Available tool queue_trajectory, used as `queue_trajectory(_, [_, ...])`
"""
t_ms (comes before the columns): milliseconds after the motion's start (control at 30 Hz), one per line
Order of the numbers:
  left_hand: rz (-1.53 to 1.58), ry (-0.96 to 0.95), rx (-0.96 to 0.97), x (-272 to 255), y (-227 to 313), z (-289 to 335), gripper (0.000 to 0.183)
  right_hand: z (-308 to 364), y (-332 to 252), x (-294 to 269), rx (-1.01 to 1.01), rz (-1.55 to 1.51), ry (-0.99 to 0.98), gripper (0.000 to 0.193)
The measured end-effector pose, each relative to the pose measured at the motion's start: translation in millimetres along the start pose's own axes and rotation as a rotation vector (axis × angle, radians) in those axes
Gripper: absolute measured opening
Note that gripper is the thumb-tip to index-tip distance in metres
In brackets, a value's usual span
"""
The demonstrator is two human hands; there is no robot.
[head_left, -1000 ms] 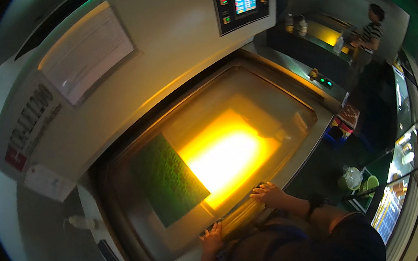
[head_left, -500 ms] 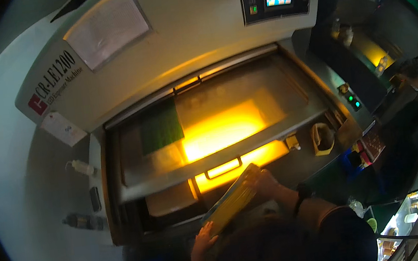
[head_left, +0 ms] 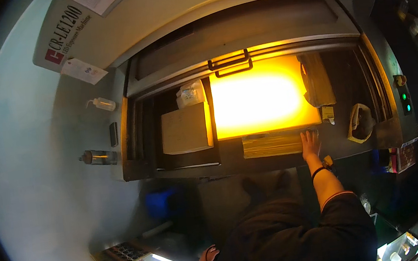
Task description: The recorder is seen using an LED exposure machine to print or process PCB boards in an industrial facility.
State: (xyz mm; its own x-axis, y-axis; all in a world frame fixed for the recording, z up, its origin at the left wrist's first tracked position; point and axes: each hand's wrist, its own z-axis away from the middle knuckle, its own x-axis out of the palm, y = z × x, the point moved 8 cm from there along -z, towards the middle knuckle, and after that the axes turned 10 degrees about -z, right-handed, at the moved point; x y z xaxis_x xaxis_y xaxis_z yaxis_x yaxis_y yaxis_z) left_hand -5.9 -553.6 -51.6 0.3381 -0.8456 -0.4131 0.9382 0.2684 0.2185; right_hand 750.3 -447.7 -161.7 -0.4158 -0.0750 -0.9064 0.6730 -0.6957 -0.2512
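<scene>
A long, flat yellowish stack [head_left: 272, 144] lies along the front ledge of the exposure machine, just below the brightly lit panel [head_left: 259, 99]. My right hand [head_left: 311, 143] rests on the stack's right end with its fingers spread. Low beside my body, away from the machine, is my left hand [head_left: 209, 257]. Its fingers are partly hidden by my dark clothing, and no object shows in it. A metal-framed cover with a dark handle [head_left: 231, 66] stands beyond the lit panel.
Left of the light sit a pale box [head_left: 186, 129] and a white packet [head_left: 191, 94]. To its right are a wrapped long bundle [head_left: 318, 81], a small yellow box [head_left: 328, 114] and an open paper bag [head_left: 359, 123]. A bottle [head_left: 99, 157] stands at the far left.
The stack, earlier held by both hands, now lies on the ledge. My left hand has let go and dropped to my side. The framed cover has moved back, uncovering the light. The view has shifted.
</scene>
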Motion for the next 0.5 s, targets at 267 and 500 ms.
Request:
queue_trajectory(267, [0.047,0.019,0.067,-29.9,102.6,-63.6,0.06,-5.4,-138.6,-55.7,-0.467,-0.501,0.029,0.07])
queue_trajectory(500, [0.072,0.123,0.264,-89.5,98.7,-54.7,0.057,54.6,-273.2,-157.9,-0.763,-0.56,0.341,0.063])
